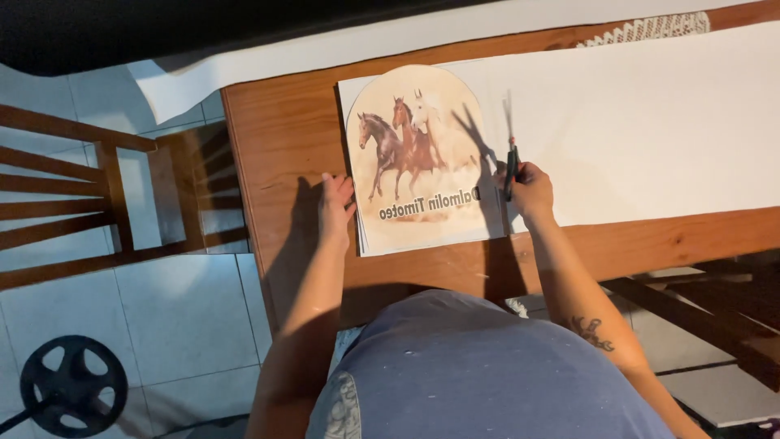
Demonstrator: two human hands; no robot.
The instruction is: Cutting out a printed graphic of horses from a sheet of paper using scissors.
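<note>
A round-topped printed picture of three horses (418,162) lies on a long white sheet (642,130) on the wooden table (280,138). My left hand (335,203) rests flat on the picture's left edge, fingers spread. My right hand (530,189) grips dark-handled scissors (509,154) at the picture's right edge, blades pointing away from me over the white sheet.
A wooden chair (106,195) stands to the left of the table on a tiled floor. A black wheel-shaped object (73,386) lies at the lower left. A lace cloth (650,28) shows at the table's far edge. More wooden furniture (715,301) sits at the lower right.
</note>
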